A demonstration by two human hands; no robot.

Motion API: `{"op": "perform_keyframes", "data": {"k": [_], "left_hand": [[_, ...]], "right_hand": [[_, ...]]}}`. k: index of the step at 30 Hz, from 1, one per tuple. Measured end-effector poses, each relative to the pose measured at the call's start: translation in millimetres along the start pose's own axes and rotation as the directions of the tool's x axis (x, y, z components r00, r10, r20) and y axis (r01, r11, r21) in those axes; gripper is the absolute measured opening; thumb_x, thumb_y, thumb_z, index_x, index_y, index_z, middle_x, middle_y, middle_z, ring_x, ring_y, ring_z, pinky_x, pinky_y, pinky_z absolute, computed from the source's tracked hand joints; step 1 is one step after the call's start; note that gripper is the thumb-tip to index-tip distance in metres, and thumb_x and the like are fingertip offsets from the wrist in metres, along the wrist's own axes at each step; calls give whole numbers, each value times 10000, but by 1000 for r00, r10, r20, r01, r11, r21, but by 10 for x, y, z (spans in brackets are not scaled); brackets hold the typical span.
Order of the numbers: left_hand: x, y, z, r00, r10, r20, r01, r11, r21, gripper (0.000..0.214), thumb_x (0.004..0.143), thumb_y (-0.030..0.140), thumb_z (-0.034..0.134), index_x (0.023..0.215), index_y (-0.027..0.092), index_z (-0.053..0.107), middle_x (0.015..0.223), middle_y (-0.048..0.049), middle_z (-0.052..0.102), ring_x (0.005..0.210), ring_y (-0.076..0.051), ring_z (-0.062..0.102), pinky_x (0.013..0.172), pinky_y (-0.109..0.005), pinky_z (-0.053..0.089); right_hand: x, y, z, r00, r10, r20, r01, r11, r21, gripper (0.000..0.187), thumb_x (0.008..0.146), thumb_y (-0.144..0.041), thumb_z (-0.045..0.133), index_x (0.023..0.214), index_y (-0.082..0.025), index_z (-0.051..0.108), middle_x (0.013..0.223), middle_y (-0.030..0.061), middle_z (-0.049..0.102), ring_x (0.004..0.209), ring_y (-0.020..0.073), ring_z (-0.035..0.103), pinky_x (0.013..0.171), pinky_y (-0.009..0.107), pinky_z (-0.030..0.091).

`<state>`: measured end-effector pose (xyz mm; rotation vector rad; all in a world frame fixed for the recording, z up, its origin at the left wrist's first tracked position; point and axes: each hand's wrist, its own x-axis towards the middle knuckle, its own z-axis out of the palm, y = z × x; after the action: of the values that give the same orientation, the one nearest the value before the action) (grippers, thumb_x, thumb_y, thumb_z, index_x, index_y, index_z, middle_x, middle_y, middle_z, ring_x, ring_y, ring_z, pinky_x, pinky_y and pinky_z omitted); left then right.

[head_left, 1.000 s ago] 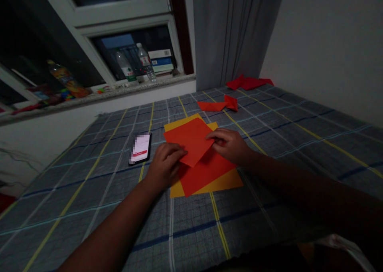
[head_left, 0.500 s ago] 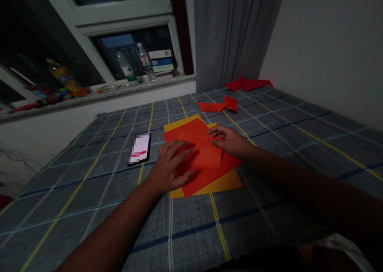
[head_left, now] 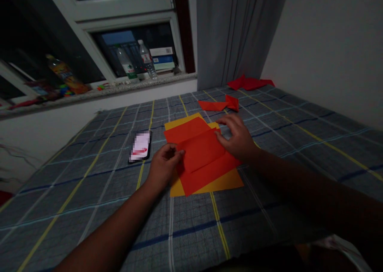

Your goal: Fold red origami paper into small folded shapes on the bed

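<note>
A folded red paper [head_left: 202, 153] lies on top of a red sheet [head_left: 206, 175] and a yellow sheet [head_left: 223, 181] on the checked bedspread [head_left: 269, 152]. My left hand [head_left: 163, 166] pinches the left end of the folded red paper, fingers curled. On the paper's right end rests my right hand [head_left: 237, 138], pressing it down with bent fingers, thumb near the fold's corner.
A phone [head_left: 140, 146] lies left of the papers. Red paper pieces sit farther back: one [head_left: 220, 104] mid-bed, another [head_left: 249, 82] by the grey curtain [head_left: 236, 32]. Bottles [head_left: 146, 62] and books stand on the window sill [head_left: 98, 92]. A wall is on the right.
The folded red paper was laid down flat and turned; my left hand went from flat on it to pinching its left end, and my right hand shifted up to the right end.
</note>
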<state>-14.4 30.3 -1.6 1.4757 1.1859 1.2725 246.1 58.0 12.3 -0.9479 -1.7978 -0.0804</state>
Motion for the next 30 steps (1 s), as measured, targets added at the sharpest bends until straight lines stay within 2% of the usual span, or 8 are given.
{"op": "perform_keyframes", "data": {"k": [4,8,11,14,19,24,27,30], "left_hand": [[-40,-2,104,988,-153,-21,146,972,-182,326,690,299,834,805,192,548,740,35,630,609,-112,615,583,-249,552],[-91,-13,204,978,-200,50,205,919,-338,380,652,260,875,828,191,546,785,41,643,641,-99,631,618,-242,575],[-123,-14,259,967,-207,147,249,882,-399,383,659,238,877,870,193,561,789,40,652,648,-99,644,636,-239,573],[-130,-10,283,953,-221,209,293,851,-435,370,651,215,876,876,184,583,765,37,652,697,-104,666,731,-257,578],[-67,-23,195,927,-296,231,365,853,-373,260,728,275,787,878,173,602,829,-22,688,759,-148,694,780,-306,568],[36,-37,-41,992,20,122,-31,995,91,146,815,254,652,935,197,593,866,-16,650,785,-157,652,784,-329,537],[84,-30,-154,950,236,205,-307,827,471,283,802,204,650,1080,206,598,1081,-72,639,983,-217,626,893,-404,512],[128,-37,-224,876,383,295,-477,592,649,422,800,211,696,1206,206,580,1232,-106,591,1178,-273,541,1031,-484,431]], "right_hand": [[-85,-257,22,984,-77,158,71,997,42,168,857,-193,628,1020,-206,589,943,91,612,926,253,593,839,411,520],[-218,-491,112,931,-120,344,98,992,82,459,781,-367,764,1150,-164,581,1109,150,627,1077,316,575,938,484,498],[-301,-523,204,915,-117,385,114,993,31,578,826,-397,724,1304,-133,537,1327,205,570,1267,357,491,1050,541,429],[-342,-473,282,883,-127,453,138,990,9,422,917,-252,586,1315,-115,550,1347,200,586,1266,312,517,1056,503,444],[-351,-359,336,793,-140,593,172,985,3,291,882,-79,498,1115,-115,670,1115,148,714,1030,250,646,943,423,520],[-322,-255,285,845,-169,508,179,983,29,340,887,-81,501,1179,-148,662,1179,128,711,1101,250,634,992,452,486],[-271,-218,223,891,-217,399,197,976,92,365,899,-76,492,1204,-193,654,1205,97,708,1150,241,612,1032,478,454],[-218,-184,171,908,-263,325,213,960,180,371,905,-81,487,1202,-228,654,1216,66,706,1185,229,595,1044,488,448]]}}
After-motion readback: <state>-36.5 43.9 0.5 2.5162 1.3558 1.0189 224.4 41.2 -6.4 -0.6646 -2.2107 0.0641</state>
